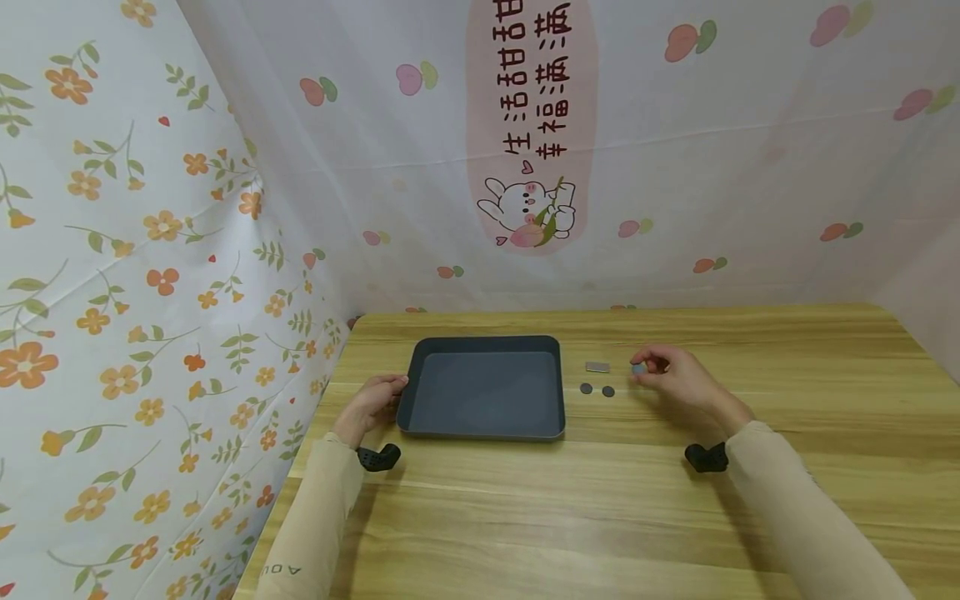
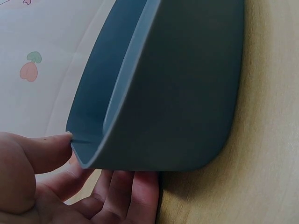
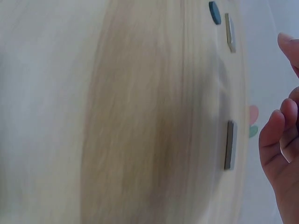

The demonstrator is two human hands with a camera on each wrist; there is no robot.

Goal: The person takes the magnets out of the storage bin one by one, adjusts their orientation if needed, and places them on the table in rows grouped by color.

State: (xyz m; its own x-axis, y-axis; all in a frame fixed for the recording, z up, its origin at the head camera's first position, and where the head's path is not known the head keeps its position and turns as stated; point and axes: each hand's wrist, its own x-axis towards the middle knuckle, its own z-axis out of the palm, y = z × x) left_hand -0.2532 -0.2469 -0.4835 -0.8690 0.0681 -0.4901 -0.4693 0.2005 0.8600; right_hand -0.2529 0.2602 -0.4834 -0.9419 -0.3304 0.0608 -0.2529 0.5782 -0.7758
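My left hand (image 1: 372,400) grips the left rim of a dark grey-blue rectangular tray (image 1: 487,437), thumb at the rim. In the left wrist view the tray's outer wall (image 2: 173,84) rises beside the fingers (image 2: 119,193), which lie against its outside. Over the table to the right of the tray, my right hand (image 1: 678,379) pinches a small bluish disc (image 1: 637,368) between thumb and fingertip. Two dark discs, one nearer the tray (image 1: 586,388) and one nearer the hand (image 1: 608,391), lie between them. Just behind those lies a small flat rectangular piece (image 1: 597,367).
In the right wrist view, a grey bar-shaped piece (image 3: 230,145) lies on the table near the right hand. The wooden table (image 1: 517,508) meets a patterned cloth (image 1: 660,208) at the back and a flowered cloth (image 1: 150,333) at the left.
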